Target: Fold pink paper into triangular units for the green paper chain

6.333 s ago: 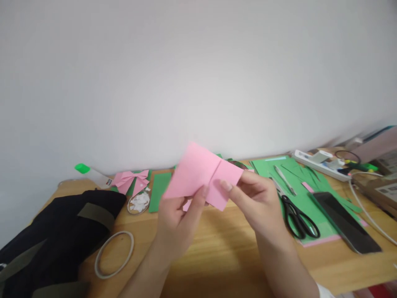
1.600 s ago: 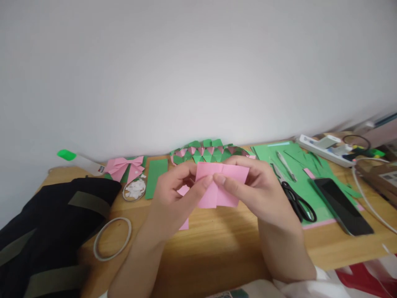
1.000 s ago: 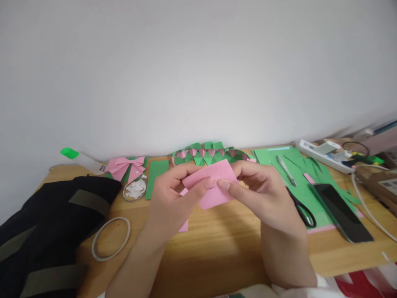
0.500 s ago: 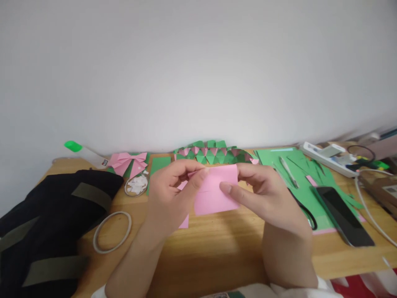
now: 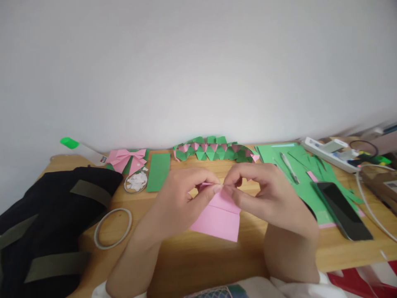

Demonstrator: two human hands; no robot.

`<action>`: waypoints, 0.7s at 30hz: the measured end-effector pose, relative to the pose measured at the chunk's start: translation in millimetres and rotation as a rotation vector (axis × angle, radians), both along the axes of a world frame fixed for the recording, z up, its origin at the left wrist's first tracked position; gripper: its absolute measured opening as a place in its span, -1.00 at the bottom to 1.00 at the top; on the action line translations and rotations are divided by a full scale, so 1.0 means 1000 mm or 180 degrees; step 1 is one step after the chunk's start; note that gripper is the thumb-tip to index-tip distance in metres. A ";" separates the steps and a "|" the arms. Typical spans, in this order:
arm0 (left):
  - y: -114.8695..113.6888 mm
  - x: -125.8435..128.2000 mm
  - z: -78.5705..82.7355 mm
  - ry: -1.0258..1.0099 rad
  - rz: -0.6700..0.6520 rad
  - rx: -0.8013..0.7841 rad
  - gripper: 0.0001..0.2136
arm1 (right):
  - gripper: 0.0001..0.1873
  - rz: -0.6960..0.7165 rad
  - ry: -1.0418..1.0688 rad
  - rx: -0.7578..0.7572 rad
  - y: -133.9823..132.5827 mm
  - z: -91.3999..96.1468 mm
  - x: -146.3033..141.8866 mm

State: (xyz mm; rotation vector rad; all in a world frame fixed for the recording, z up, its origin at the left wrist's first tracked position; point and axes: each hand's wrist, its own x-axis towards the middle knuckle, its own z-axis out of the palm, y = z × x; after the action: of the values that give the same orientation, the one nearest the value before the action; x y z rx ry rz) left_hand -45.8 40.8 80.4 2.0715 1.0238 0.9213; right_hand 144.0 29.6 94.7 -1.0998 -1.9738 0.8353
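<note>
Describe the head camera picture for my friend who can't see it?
The left hand and right hand pinch the top of a folded pink paper at a wooden table. Behind lie a green-and-pink paper garland and a pink bow; a black bag sits left, a phone right.

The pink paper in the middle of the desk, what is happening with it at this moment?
A person is folding the pink paper with bare hands. The left hand and the right hand pinch its top edge, fingertips almost meeting, while its lower part seems to rest on the wooden table. Behind the hands lies a folded green and pink chain, with a pink bow further left. A phone lies on green paper at the right; a tape ring and a black bag are at the left.
</note>
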 end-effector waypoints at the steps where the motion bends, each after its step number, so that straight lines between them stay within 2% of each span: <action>1: -0.001 0.000 0.001 -0.0055 0.0034 0.0014 -0.83 | -0.83 -0.0007 0.0074 0.0015 -0.001 0.001 0.002; 7: -0.003 -0.007 0.003 -0.0426 0.0187 0.0020 -0.85 | -0.82 -0.0103 0.0357 0.0016 -0.004 0.006 0.024; 10: -0.004 -0.009 0.002 -0.0561 0.0318 -0.0039 -0.87 | -0.81 -0.0391 0.0399 0.0070 -0.005 0.007 0.028; 12: -0.005 -0.008 0.001 -0.0667 0.0368 -0.0098 -0.88 | -0.88 -0.0562 0.0507 0.0094 -0.005 0.005 0.023; 14: -0.006 -0.005 0.001 -0.0701 0.0349 -0.0113 -0.87 | -0.97 -0.0510 0.0629 0.0070 -0.004 0.003 0.012; 18: -0.006 0.002 0.001 -0.0578 0.0286 0.0048 -0.87 | -0.85 -0.0362 0.0501 0.0020 -0.004 -0.001 -0.004; 21: -0.005 0.001 0.001 -0.0461 0.0252 0.0133 -0.86 | -0.84 -0.0365 0.0467 0.0010 -0.006 -0.001 -0.003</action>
State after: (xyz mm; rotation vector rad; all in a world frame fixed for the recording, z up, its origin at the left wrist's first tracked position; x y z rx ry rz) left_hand -44.4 35.8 81.3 1.9776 1.0234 1.1242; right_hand 140.5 23.8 94.1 -1.1067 -1.7739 0.8271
